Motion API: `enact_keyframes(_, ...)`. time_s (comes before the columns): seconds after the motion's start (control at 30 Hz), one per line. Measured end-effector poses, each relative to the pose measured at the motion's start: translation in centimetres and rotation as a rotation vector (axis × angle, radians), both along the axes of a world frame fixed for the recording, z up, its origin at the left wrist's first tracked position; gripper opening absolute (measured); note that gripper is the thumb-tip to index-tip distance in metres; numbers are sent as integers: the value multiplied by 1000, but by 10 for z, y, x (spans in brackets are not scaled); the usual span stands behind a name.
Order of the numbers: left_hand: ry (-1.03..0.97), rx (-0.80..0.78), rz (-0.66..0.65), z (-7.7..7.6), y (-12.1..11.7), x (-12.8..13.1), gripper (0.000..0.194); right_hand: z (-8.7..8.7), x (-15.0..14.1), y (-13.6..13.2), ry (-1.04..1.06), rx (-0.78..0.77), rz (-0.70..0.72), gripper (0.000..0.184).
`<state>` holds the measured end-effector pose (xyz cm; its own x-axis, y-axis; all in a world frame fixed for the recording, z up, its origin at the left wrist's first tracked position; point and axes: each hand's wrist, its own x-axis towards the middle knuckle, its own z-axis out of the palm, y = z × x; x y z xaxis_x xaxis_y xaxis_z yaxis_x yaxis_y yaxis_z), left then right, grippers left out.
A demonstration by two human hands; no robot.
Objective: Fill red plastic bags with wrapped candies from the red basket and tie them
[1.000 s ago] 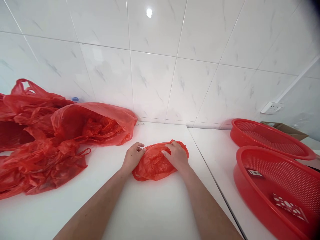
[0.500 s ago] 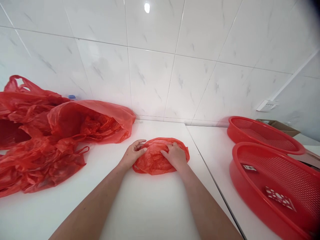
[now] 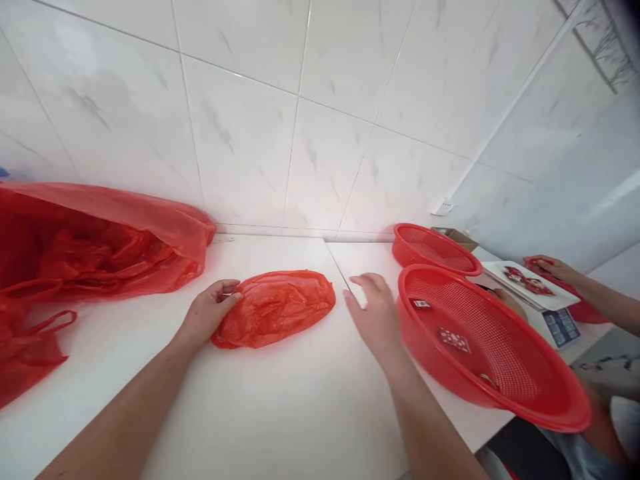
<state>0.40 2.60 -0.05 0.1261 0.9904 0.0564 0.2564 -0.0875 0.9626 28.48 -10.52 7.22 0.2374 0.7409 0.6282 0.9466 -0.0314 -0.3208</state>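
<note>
A crumpled red plastic bag [image 3: 280, 308] lies flattened into an oval on the white tabletop, between my hands. My left hand [image 3: 207, 312] grips its left end, the thumb over the edge and the fingers curled behind. Apart from the bag, on its right, my right hand [image 3: 374, 313] hovers with nothing in it, fingers spread and slightly blurred. The large red plastic basket [image 3: 493, 407] is just to the right of that hand.
A second red basket [image 3: 435, 248] stands behind the large one. At left lies a big open red bag [image 3: 150, 200] stuffed with more red plastic. On the far right, another person's hand [image 3: 553, 268] is near a white scale-like tray [image 3: 563, 295]. A tiled wall [image 3: 240, 147] rises behind.
My right hand has let go of the red bag and moved right towards the large basket. My left hand stays at the bag's left end. The view has swung right, showing another person.
</note>
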Motion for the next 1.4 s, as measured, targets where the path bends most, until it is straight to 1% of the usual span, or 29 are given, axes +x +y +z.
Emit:
enact_keyframes(0.07,7,-11,-7,2,-2,0,45,6,31,-30,-70,53,-144,33)
enact_keyframes(0.1,9,-15,-11,3,-3,1,43,8,46,-45,-108,52,-217,36)
enact_keyframes(0.13,15,-16,-14,4,-3,2,41,8,61,-58,-143,11,-282,40)
enact_keyframes(0.2,29,-15,-11,5,-5,3,38,3,86,-83,-182,-160,-361,48)
enact_keyframes(0.27,37,-11,-5,6,-6,4,38,-8,98,-103,-205,-330,-398,47)
enact_keyframes(0.33,49,-9,-7,8,-8,4,37,-23,96,-120,-242,-448,-408,38)
enact_keyframes(0.4,76,-15,-14,9,-9,4,36,-41,84,-133,-321,-500,-397,30)
enact_keyframes(0.47,99,-27,-24,9,-9,5,36,-58,70,-142,-417,-493,-374,32)
enact_keyframes(0.53,109,-30,-35,9,-9,5,38,-71,60,-148,-471,-445,-352,38)
enact_keyframes(0.57,114,-23,-35,9,-8,5,38,-75,58,-150,-480,-428,-344,39)
enact_keyframes(0.63,124,3,-22,7,-8,6,38,-77,58,-152,-481,-418,-330,41)
enact_keyframes(0.73,134,26,-11,7,-8,6,38,-69,63,-150,-446,-443,-315,41)
enact_keyframes(0.87,161,34,-19,8,-10,6,38,-50,68,-144,-348,-520,-333,39)
enact_keyframes(0.97,180,44,-12,9,-10,6,36,-35,72,-138,-271,-600,-339,34)
enact_keyframes(1.0,181,46,-11,9,-10,6,36,-29,74,-136,-242,-634,-336,34)
enact_keyframes(1.1,171,40,-22,10,-10,6,34,-14,84,-130,-132,-715,-320,48)
enact_keyframes(1.2,156,36,-26,9,-10,5,33,-1,102,-126,25,-750,-231,55)
enact_keyframes(1.27,151,39,-15,9,-10,5,34,6,119,-123,144,-725,-178,57)
enact_keyframes(1.33,144,38,-12,8,-10,4,34,12,139,-118,223,-689,-178,58)
enact_keyframes(1.4,133,38,-17,8,-10,4,34,16,158,-112,222,-733,-208,58)
